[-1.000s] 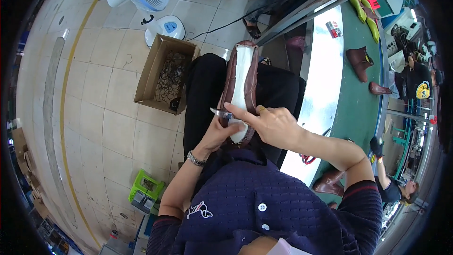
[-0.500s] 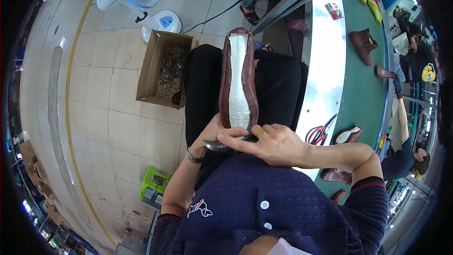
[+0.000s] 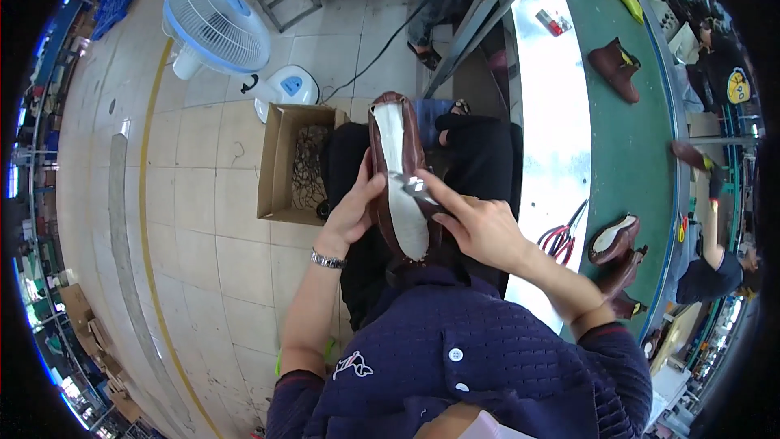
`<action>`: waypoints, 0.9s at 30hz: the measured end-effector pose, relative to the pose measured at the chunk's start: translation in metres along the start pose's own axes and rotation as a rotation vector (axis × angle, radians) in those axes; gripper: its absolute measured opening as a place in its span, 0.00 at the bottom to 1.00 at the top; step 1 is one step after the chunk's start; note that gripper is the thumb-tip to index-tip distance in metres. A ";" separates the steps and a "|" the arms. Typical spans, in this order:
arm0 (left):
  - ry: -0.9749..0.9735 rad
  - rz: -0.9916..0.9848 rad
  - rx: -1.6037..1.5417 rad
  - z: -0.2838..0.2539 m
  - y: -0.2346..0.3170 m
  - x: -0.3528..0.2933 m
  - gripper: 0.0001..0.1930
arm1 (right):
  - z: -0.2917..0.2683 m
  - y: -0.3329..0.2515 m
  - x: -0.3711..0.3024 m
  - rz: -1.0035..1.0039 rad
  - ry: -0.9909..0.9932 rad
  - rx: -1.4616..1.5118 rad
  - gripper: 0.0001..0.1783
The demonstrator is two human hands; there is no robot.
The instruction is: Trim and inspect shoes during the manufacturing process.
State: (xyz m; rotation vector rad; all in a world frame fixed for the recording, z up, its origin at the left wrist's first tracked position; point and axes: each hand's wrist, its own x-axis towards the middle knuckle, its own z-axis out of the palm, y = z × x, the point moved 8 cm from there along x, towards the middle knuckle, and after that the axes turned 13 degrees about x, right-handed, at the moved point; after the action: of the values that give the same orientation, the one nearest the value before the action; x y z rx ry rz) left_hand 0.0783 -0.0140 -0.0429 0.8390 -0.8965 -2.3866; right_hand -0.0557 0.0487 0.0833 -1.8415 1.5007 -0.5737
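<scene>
A brown leather shoe (image 3: 405, 142) lies over my lap with its white underside (image 3: 409, 232) turned up, toe and heel in line with my body. My left hand (image 3: 351, 210) is wrapped round its left side near the middle, thumb along the edge. In my right hand (image 3: 490, 232) is a short metal tool (image 3: 416, 187) with a shiny end. That end rests at the white underside near the shoe's middle, with my index finger stretched along it. My grip hides most of the tool, so its exact kind cannot be made out.
To my left stands a cardboard box (image 3: 275, 164) holding tangled dark strands, with a white fan (image 3: 218, 26) beyond it. On my right, a metal ledge (image 3: 556, 114) borders a green belt (image 3: 630, 158) carrying brown shoes (image 3: 617, 71). Red-handled pliers (image 3: 557, 242) lie on the ledge. A co-worker (image 3: 715, 272) is across the belt.
My left hand has moved up along the shoe's side. My right hand has brought the metal tool from the shoe's near end to its middle. The shoe sits closer to my body.
</scene>
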 end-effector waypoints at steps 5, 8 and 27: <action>0.059 -0.121 0.223 0.005 0.008 0.027 0.46 | -0.016 0.062 -0.056 0.369 0.393 0.236 0.37; 0.098 -0.083 0.327 0.015 0.012 0.020 0.47 | -0.022 0.098 -0.094 0.464 0.595 0.106 0.36; -0.070 0.381 0.680 0.042 -0.003 -0.009 0.70 | -0.037 0.233 -0.154 0.753 0.631 -0.276 0.34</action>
State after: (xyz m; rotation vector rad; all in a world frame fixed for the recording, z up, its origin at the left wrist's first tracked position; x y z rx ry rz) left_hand 0.0562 0.0113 -0.0163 0.7228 -1.7675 -1.7913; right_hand -0.2736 0.1657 -0.0509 -1.1423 2.6187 -0.6080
